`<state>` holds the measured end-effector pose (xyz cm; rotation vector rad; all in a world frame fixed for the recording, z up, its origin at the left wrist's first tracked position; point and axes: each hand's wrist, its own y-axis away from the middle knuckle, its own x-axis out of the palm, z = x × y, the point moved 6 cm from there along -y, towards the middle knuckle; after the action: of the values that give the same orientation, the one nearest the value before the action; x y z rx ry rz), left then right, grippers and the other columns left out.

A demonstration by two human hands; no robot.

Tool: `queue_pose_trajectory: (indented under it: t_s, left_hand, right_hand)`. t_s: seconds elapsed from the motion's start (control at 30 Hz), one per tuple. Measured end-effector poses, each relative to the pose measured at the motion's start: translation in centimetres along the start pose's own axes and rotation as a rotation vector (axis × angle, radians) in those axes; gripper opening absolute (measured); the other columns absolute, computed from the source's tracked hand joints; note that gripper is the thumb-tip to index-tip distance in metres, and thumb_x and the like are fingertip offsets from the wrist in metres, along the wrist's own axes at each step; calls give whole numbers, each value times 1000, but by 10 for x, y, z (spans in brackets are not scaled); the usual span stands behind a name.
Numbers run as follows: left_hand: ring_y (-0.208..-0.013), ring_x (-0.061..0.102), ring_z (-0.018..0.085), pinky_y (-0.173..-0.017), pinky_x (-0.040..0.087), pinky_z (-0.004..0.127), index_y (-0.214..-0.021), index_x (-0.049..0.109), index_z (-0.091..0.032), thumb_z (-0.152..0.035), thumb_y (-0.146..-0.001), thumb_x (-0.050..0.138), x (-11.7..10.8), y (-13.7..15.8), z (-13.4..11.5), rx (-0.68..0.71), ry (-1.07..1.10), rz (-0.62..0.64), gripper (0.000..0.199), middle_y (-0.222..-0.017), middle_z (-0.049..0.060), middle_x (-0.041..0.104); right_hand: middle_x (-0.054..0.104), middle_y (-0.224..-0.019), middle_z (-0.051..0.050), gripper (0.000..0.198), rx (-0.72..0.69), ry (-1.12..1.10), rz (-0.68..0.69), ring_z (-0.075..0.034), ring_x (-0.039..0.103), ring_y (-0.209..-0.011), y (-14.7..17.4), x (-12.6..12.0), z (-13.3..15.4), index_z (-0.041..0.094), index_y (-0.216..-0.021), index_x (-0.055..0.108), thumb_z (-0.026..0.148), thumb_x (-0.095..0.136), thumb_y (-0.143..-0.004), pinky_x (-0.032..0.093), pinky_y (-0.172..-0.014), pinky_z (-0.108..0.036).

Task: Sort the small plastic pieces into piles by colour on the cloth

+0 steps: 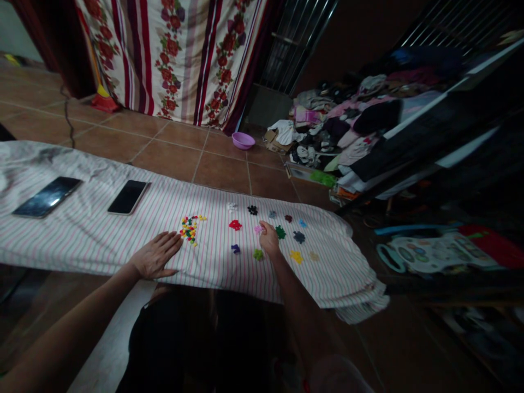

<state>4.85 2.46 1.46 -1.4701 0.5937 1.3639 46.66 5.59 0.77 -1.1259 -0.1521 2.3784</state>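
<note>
With the left hand (158, 255) laid flat and wide on the cloth (213, 267), just beside the mixed pile (189, 230), press only lightly, so as not to ruck it and scatter the pieces. With the right hand (268, 239) narrowed at the pink pile (258, 230), between the red pile (235, 225) and the dark green pile (280, 232), work from above and draw back straight up. Impossible to tell whether gripping anything there. Take care not to sweep through the lime pile (257, 254), just beside.
</note>
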Motion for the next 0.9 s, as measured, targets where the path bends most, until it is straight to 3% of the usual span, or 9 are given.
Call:
queue_pose_trajectory:
  t_s: [0.23,0.43,0.67,0.9]
  left_hand:
    - [-127,47,40,-105,37,52,-135,50,-2,-62,-91,44,-2,-1,-1,-10,-6,17,75,-135,27,53]
    - [-128,46,40,-105,36,53,-137,47,-2,-62,-92,43,-1,-1,0,-20,17,64,75,-137,27,51]
    - [-128,46,41,-105,36,54,-138,47,-2,-66,-91,40,1,-3,0,-36,35,88,80,-138,27,50]
    - [-132,42,40,-107,34,55,-141,44,-4,-67,-89,43,4,-1,1,-56,80,91,81,-141,27,47]
  right_hand:
    - [69,-99,-10,45,-22,37,-56,-22,62,-98,2,-14,9,16,-102,70,10,40,-69,49,-96,-38]
    - [67,-103,-13,42,-123,28,-84,-24,60,-101,12,-16,35,14,-102,69,13,40,-73,46,-100,-42]
    - [67,-106,-12,39,-244,-51,-10,-23,60,-103,29,6,80,17,-103,69,15,39,-79,47,-99,-40]
    - [68,-105,-10,35,-334,-102,146,-22,59,-106,47,45,123,19,-97,72,14,41,-83,47,-100,-39]
